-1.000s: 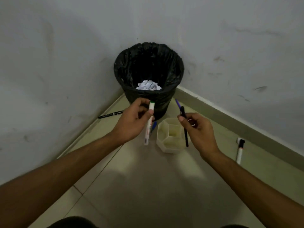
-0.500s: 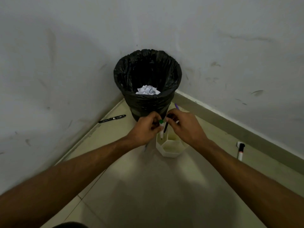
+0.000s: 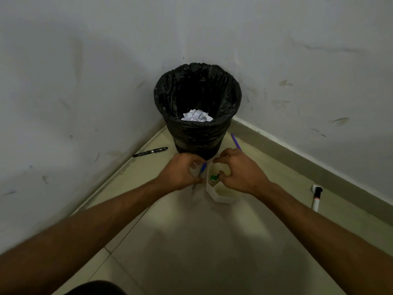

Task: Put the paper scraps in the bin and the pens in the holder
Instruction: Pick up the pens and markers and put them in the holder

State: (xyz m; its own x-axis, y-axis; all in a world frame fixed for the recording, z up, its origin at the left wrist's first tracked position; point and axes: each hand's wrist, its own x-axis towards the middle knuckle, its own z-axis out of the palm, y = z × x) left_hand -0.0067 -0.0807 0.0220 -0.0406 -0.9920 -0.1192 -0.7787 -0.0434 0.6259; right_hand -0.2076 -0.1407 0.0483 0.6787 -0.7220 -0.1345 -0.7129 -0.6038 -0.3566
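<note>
A black-lined bin [image 3: 197, 133] stands in the corner with crumpled paper scraps [image 3: 196, 116] inside. In front of it sits a white pen holder [image 3: 221, 195]. A green-capped marker [image 3: 213, 178] stands in it, with a dark pen top beside the cap. My right hand [image 3: 242, 174] hovers over the holder with loosely curled fingers that hold nothing I can see. My left hand [image 3: 179, 174] is just left of the holder. Its thumb and forefinger curve loosely around a blue pen [image 3: 202, 168] lying on the floor.
A black pen [image 3: 150, 152] lies on the floor by the left wall. A purple pen [image 3: 236, 141] lies right of the bin, partly behind my right hand. A black-capped white marker [image 3: 316, 198] lies near the right skirting. Walls close in on both sides.
Both hands came together over the holder. The green-capped marker left my left hand and the black pen left my right; both now stand in the holder. My left hand dropped beside the blue pen.
</note>
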